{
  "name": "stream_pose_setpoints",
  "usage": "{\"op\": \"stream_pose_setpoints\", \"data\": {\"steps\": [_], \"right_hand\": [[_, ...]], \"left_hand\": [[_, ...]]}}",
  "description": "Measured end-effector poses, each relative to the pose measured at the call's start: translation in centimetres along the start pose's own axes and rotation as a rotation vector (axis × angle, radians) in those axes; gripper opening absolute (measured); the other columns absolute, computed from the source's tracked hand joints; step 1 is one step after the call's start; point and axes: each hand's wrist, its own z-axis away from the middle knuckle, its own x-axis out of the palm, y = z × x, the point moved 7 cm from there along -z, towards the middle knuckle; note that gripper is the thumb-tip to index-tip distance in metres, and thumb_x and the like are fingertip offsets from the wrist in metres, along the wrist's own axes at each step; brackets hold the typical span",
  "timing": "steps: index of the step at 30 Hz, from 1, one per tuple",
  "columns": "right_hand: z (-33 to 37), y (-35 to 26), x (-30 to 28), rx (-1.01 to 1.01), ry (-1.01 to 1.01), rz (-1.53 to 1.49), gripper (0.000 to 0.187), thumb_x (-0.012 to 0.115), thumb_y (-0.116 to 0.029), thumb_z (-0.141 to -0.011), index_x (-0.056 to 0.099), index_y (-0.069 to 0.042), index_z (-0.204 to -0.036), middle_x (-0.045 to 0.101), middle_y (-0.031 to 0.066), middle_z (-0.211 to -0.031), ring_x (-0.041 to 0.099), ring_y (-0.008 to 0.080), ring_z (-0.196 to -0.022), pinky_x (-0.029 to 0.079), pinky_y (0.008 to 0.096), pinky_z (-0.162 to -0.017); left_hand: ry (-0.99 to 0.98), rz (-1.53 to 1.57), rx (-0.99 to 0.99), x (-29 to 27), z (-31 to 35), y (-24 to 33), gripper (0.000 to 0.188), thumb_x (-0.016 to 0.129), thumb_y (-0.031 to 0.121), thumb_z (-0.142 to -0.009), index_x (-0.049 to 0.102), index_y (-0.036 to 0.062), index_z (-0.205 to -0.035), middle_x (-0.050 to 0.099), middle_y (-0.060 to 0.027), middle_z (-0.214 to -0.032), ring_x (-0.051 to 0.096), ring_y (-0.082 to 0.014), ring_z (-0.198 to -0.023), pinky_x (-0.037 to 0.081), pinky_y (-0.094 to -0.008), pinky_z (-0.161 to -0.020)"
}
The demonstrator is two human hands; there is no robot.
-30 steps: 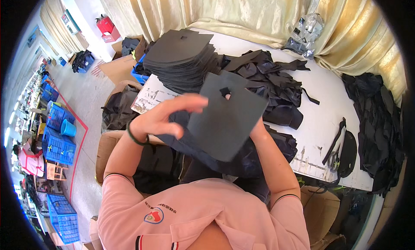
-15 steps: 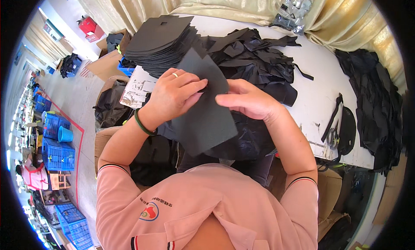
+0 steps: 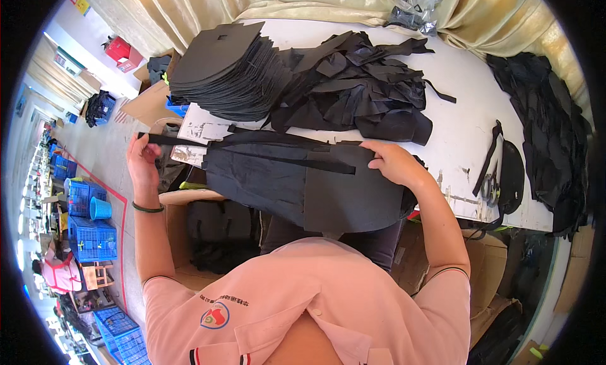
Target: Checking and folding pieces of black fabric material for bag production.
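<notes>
A black fabric piece (image 3: 252, 182) with long straps lies spread at the table's near edge, partly over my lap. On its right part rests a stiff dark grey panel (image 3: 353, 204) with a rounded right end. At the far left, my left hand (image 3: 144, 166) pinches the end of a black strap (image 3: 173, 140), pulled out leftward from the fabric. My right hand (image 3: 398, 166) grips the far edge of the panel near its right side, thumb on top; its other fingers are mostly hidden. Another stretch of strap crosses the panel's upper left.
Behind lies a tall stack of similar panels (image 3: 218, 62) beside a heap of black fabric pieces (image 3: 360, 81). Scissors (image 3: 489, 188) and a black strapped piece (image 3: 510, 176) lie right, near more black fabric (image 3: 543, 138). A cardboard box (image 3: 183, 207) stands by my left arm.
The panel, held up between both hands before, now lies flat on the black fabric. My left hand has moved far left to a strap; my right hand has shifted right and down to the panel's edge.
</notes>
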Motion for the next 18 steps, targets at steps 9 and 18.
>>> {"op": "stream_pose_setpoints", "data": {"steps": [9, 18], "right_hand": [[2.7, -3.9, -1.8, -0.083, 0.148, 0.151, 0.054, 0.071, -0.013, -0.083, 0.053, -0.013, -0.133, 0.067, 0.0198, -0.108, 0.066, 0.0363, -0.096, 0.052, 0.0417, -0.082], [4.0, -7.7, -2.8, -0.206, 0.225, 0.144, 0.062, 0.075, -0.010, -0.077, 0.051, -0.014, -0.133, 0.067, 0.0148, -0.115, 0.066, 0.0342, -0.096, 0.053, 0.0397, -0.080]], "left_hand": [[-1.066, -0.700, 0.365, 27.2, 8.0, -3.1, 0.049, 0.076, 0.026, -0.083, 0.058, 0.0043, -0.124, 0.061, -0.0123, -0.121, 0.056, -0.0275, -0.116, 0.043, -0.0356, -0.099], [-1.859, -0.627, -0.331, 38.7, 14.4, -11.5, 0.069, 0.081, 0.013, -0.075, 0.050, 0.0012, -0.136, 0.062, -0.0131, -0.125, 0.058, -0.0187, -0.112, 0.045, -0.0319, -0.097]]}}
